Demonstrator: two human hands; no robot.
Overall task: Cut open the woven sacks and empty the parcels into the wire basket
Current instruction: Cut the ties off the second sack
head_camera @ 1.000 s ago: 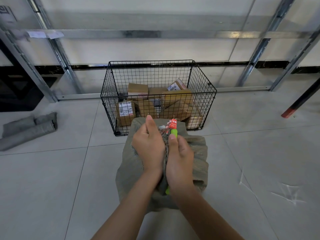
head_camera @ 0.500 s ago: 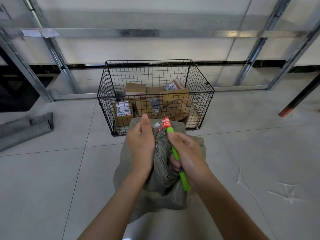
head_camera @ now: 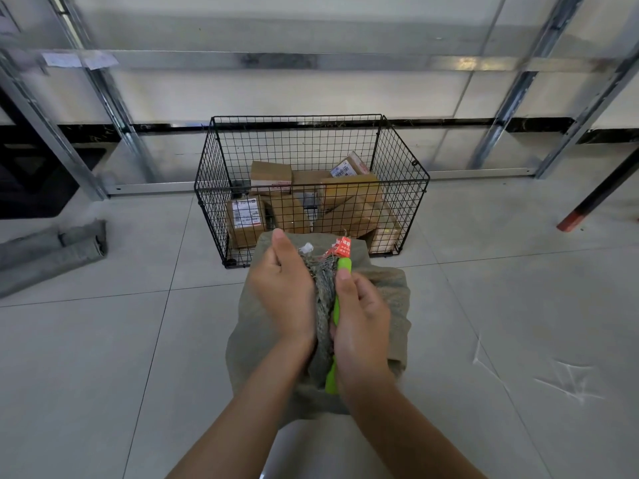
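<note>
The woven sack [head_camera: 387, 299] stands on the floor tiles [head_camera: 103, 357] just before the wire basket [head_camera: 311, 188] of parcels [head_camera: 349, 202]. Its bunched neck is gripped in the left hand [head_camera: 281, 292]. The right hand [head_camera: 361, 323] clasps a green cutter [head_camera: 340, 271] against the neck's right side.

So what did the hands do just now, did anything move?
The right hand swung the green cutter back in, upright against the sack's bunched neck, after tilting it outward. The left hand still grips that neck. The wire basket and parcels stayed put.
</note>
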